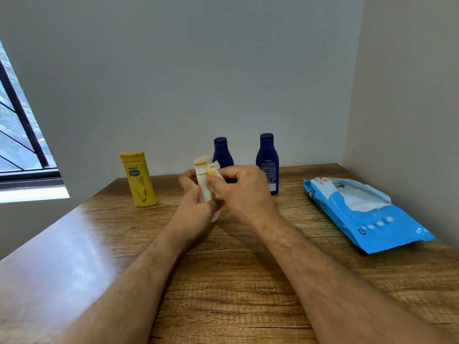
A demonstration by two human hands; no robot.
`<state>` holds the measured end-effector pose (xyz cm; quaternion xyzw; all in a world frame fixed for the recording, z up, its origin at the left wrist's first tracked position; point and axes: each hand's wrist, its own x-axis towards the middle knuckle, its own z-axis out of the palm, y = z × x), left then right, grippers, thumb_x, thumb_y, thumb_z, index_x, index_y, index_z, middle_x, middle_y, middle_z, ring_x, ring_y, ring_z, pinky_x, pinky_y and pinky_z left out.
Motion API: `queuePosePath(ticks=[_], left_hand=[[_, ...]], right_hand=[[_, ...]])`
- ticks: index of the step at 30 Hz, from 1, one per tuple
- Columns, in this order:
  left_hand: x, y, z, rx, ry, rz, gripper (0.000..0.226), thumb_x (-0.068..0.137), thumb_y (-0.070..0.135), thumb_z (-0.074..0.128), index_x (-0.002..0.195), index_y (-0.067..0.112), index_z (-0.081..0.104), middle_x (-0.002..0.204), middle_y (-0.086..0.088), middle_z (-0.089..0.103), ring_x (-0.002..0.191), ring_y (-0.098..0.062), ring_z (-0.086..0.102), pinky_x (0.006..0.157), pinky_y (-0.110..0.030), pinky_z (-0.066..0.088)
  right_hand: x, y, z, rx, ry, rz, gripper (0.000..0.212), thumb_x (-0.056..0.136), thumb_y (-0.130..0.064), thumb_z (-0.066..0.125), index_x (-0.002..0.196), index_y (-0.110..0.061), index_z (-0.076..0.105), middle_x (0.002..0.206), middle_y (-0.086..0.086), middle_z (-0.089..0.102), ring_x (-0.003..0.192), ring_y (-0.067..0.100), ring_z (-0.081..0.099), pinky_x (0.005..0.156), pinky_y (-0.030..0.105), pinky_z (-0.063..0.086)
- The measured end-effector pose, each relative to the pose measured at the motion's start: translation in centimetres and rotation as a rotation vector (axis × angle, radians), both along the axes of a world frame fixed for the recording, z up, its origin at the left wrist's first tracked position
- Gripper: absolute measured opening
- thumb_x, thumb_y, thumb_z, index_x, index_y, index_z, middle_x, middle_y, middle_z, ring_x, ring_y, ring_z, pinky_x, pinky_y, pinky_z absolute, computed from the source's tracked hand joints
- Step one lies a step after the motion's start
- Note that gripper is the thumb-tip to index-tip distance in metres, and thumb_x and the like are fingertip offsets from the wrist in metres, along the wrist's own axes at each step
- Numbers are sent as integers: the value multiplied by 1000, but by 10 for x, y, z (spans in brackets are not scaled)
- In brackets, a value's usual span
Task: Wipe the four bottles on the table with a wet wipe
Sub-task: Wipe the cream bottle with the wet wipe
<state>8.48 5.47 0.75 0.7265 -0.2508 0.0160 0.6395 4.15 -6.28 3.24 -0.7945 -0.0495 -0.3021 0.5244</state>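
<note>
Window (pixel 17 135) light falls from the left. Next on the table (pixel 223 281) stands a yellow bottle (pixel 139 180). Mid-frame, the left hand (pixel 196 197) curls round a pale bottle (pixel 203 180), held upright above the wood, while the right hand (pixel 238 187) pinches a wipe (pixel 215 173) against its upper side. Behind stand two blue bottles (pixel 267 162); far right lies the wipe pack (pixel 367 214), flap open. One bottle is being wiped; which others are done can't be told.
</note>
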Motion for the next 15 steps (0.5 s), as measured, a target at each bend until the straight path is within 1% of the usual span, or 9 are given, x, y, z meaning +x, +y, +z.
queuePosePath(ticks=[2,4,6,8,9,11,13,14,15], left_hand=[[1,1,0,-14,10,1,67,92,-9,59,131,28,19,119,1,58,92,2,70,74,-18,57],[0,1,0,-9,21,-7,68,93,-9,60,131,30,20,120,1,59,96,0,70,81,-23,59],[2,1,-1,0,28,-25,71,92,-9,60,133,33,20,128,0,57,108,-8,68,92,-34,58],[3,1,-2,8,32,-40,77,90,-11,60,137,34,20,135,-1,50,120,-17,60,96,-37,56],[3,1,-2,-8,47,-50,78,89,-12,60,138,34,20,135,-2,49,122,-19,58,93,-36,57],[3,1,-1,-50,83,-53,79,87,-9,62,140,33,22,135,-5,50,121,-22,58,92,-38,58],[4,1,-1,-105,131,-50,78,82,-6,63,139,33,25,134,-9,52,122,-27,59,99,-52,53],[4,1,0,-125,156,-52,78,80,-5,63,136,34,26,134,-10,53,122,-29,60,101,-57,52],[4,2,1,-130,166,-54,76,77,-3,63,133,35,28,133,-10,54,122,-30,60,101,-58,51]], right_hand=[[-1,4,0,-35,-4,26,22,90,-25,72,110,-19,76,98,-8,74,90,4,68,78,20,58],[1,4,-1,-12,-25,-9,21,90,-27,72,109,-20,77,95,-9,75,88,3,68,75,19,58],[5,-1,-2,70,-27,-58,19,91,-29,71,105,-19,77,90,-9,75,82,2,70,68,16,57],[9,-8,-1,159,-1,-64,15,91,-27,71,100,-17,78,84,-9,75,75,2,71,60,11,54],[11,-11,-1,209,18,-40,13,90,-26,72,98,-17,78,82,-8,76,74,2,71,60,12,54],[12,-14,0,304,53,39,11,89,-23,74,97,-17,78,85,-4,77,78,6,73,70,23,59],[12,-13,0,339,72,110,11,88,-20,75,97,-15,77,88,0,78,84,13,75,77,32,61],[11,-12,0,325,74,125,12,88,-20,75,98,-15,77,89,1,78,85,14,75,78,33,62],[11,-10,0,314,73,130,13,88,-20,75,99,-14,77,89,1,78,85,14,75,78,33,62]])
